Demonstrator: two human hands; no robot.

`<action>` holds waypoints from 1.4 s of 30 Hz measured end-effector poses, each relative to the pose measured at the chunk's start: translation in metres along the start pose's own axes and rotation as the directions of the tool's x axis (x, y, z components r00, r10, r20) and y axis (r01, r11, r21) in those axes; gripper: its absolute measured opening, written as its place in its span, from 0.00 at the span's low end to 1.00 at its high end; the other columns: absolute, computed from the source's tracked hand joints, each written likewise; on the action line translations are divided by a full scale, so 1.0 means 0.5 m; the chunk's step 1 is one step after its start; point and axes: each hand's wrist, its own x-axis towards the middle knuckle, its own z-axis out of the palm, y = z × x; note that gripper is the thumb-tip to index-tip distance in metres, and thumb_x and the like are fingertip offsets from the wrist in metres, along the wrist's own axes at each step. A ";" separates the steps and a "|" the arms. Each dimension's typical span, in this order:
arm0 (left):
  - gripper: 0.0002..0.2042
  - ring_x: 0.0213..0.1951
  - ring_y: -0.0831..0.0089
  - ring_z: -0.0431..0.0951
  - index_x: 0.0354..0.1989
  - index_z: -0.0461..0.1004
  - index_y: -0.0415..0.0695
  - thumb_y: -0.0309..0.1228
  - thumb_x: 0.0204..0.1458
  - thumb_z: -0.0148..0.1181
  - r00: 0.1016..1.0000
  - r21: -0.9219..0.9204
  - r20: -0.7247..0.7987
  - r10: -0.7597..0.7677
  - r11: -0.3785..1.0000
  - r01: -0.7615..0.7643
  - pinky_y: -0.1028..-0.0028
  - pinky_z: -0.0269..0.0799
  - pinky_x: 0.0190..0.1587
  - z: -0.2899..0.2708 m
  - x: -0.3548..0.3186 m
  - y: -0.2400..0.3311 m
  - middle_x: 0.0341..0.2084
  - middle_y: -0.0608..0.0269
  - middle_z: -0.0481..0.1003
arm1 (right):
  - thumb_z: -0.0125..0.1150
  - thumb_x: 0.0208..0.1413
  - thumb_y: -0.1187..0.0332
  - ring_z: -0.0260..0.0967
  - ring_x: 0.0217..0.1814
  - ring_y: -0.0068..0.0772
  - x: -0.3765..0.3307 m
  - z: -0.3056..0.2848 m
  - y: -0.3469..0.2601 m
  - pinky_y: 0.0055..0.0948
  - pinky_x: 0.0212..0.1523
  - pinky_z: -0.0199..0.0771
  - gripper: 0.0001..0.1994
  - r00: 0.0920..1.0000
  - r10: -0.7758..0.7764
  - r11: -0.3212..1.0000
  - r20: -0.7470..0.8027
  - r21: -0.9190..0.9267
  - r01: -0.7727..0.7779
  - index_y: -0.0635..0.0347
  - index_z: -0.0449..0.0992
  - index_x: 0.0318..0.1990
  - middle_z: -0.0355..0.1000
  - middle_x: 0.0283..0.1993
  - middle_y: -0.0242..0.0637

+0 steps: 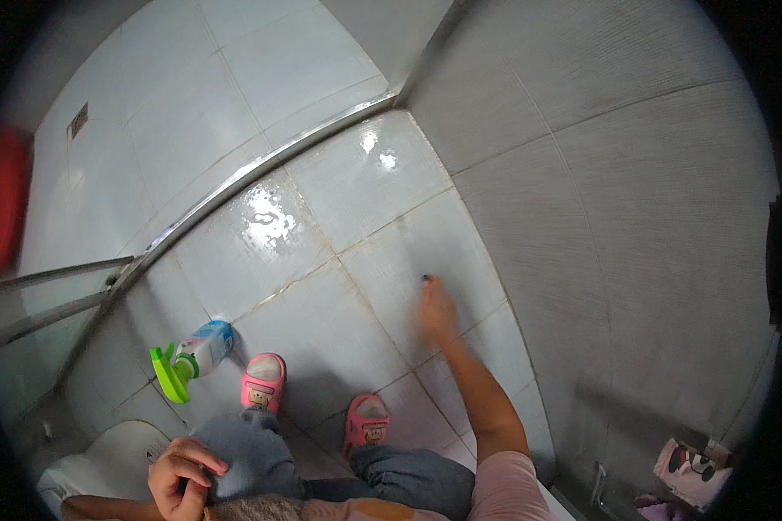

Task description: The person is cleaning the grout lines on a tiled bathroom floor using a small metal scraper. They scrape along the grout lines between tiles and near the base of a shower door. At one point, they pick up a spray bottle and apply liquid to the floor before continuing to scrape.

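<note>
My right hand (pixel 437 314) reaches out over the pale tiled floor, blurred by motion. Its fingers look closed, and a small dark tip shows at their end; I cannot make out what it is. My left hand (pixel 181 478) rests with curled fingers by my left knee, and nothing shows in it. Left of my feet, a spray bottle (pixel 202 349) with a bright green trigger head lies or leans on the floor. Pink slippers (pixel 262 382) are on my feet.
Wet, shiny floor tiles (pixel 313 200) stretch ahead to a raised metal sill (pixel 261 169). A textured grey wall (pixel 582 200) rises on the right. At the left are a glass door edge (pixel 52 300) and a red tub-like object (pixel 0 204). A white toilet-like fixture (pixel 104 456) stands lower left.
</note>
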 end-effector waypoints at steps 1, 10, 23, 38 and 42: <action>0.03 0.25 0.70 0.68 0.21 0.64 0.42 0.24 0.44 0.45 1.000 0.008 -0.004 -0.007 1.000 0.007 0.71 0.59 0.35 0.000 0.000 0.004 0.24 0.53 0.71 | 0.34 0.57 0.60 0.67 0.29 0.53 0.016 -0.028 -0.001 0.48 0.32 0.64 0.16 0.999 0.020 0.999 -0.044 0.038 -0.019 0.63 0.64 0.36 0.69 0.27 0.51; 0.02 0.25 0.69 0.69 0.21 0.63 0.42 0.24 0.44 0.46 1.000 0.029 0.026 0.014 0.999 -0.015 0.69 0.59 0.35 -0.002 0.005 0.001 0.23 0.53 0.72 | 0.34 0.57 0.59 0.67 0.30 0.52 -0.057 0.021 -0.087 0.47 0.32 0.65 0.16 0.930 -0.133 0.965 0.343 -0.169 0.200 0.63 0.64 0.38 0.69 0.26 0.50; 0.01 0.25 0.69 0.69 0.22 0.64 0.43 0.23 0.42 0.45 0.999 -0.011 0.042 0.026 1.000 -0.025 0.70 0.59 0.35 0.001 0.016 -0.001 0.23 0.54 0.72 | 0.38 0.57 0.58 0.63 0.19 0.42 -0.031 0.081 0.020 0.38 0.22 0.63 0.15 0.884 -0.376 0.839 -0.276 0.304 0.452 0.61 0.65 0.35 0.66 0.23 0.45; 0.06 0.29 0.60 0.73 0.31 0.66 0.37 0.26 0.44 0.50 0.710 0.496 0.558 -0.430 0.859 0.130 0.68 0.67 0.34 0.015 0.229 -0.010 0.23 0.53 0.71 | 0.38 0.53 0.71 0.69 0.18 0.35 0.028 0.101 -0.202 0.35 0.15 0.71 0.09 0.865 0.224 0.480 0.448 0.722 -0.498 0.69 0.62 0.35 0.70 0.20 0.42; 0.13 0.32 0.55 0.72 0.37 0.64 0.34 0.31 0.48 0.48 0.649 0.696 0.605 -0.462 0.703 -0.147 0.67 0.67 0.36 0.061 0.370 -0.165 0.25 0.46 0.70 | 0.33 0.56 0.64 0.71 0.28 0.40 0.049 0.072 -0.261 0.33 0.26 0.73 0.14 0.810 0.178 0.384 0.558 0.719 -0.580 0.68 0.61 0.37 0.71 0.26 0.48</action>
